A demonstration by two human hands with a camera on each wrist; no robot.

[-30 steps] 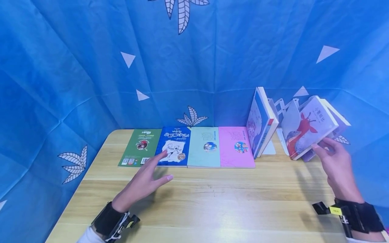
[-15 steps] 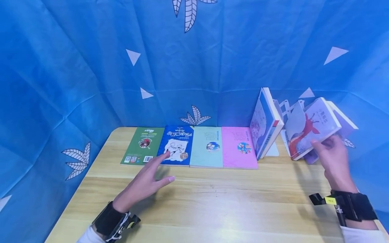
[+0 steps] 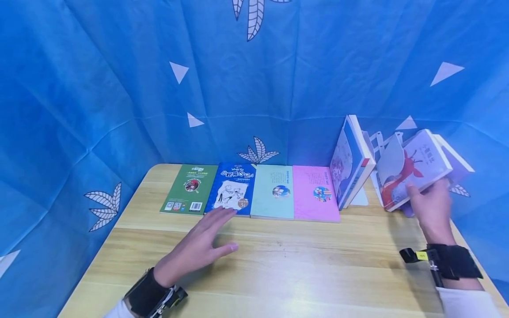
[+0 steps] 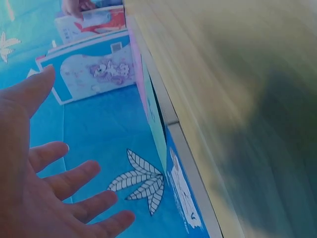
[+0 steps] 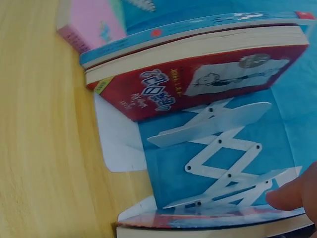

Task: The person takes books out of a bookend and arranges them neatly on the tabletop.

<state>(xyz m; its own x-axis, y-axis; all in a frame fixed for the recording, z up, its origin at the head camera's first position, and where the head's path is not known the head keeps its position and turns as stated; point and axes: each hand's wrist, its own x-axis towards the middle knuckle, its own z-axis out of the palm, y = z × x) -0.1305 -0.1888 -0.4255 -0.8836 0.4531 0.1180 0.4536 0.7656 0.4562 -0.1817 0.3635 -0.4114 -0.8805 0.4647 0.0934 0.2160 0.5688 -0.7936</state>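
Observation:
My right hand [image 3: 431,207] holds the lower right edge of a picture book [image 3: 417,168] with a red giraffe on its cover. The thumb lies on the cover; the other fingers are largely hidden behind. Behind it leans a purple-covered book [image 3: 457,161], and I cannot tell whether my fingers touch that one too. Both tilt against a white expandable metal bookend [image 5: 223,148]. My left hand [image 3: 195,249], fingers spread and holding nothing, hovers just in front of a flat blue book [image 3: 234,187]. In the left wrist view its thumb and fingers [image 4: 74,178] stand apart.
Flat books in green [image 3: 188,190], mint [image 3: 272,192] and pink [image 3: 316,194] lie in a row with the blue one. Left of the bookend's gap stand a unicorn-cover book [image 3: 343,165] and a red book [image 5: 198,79]. A blue cloth [image 3: 238,88] hangs behind the wooden table [image 3: 278,265].
The head view has shifted, so the books appear further right. My right hand has reached further around the giraffe book's edge. My left hand has drawn back slightly from the blue book.

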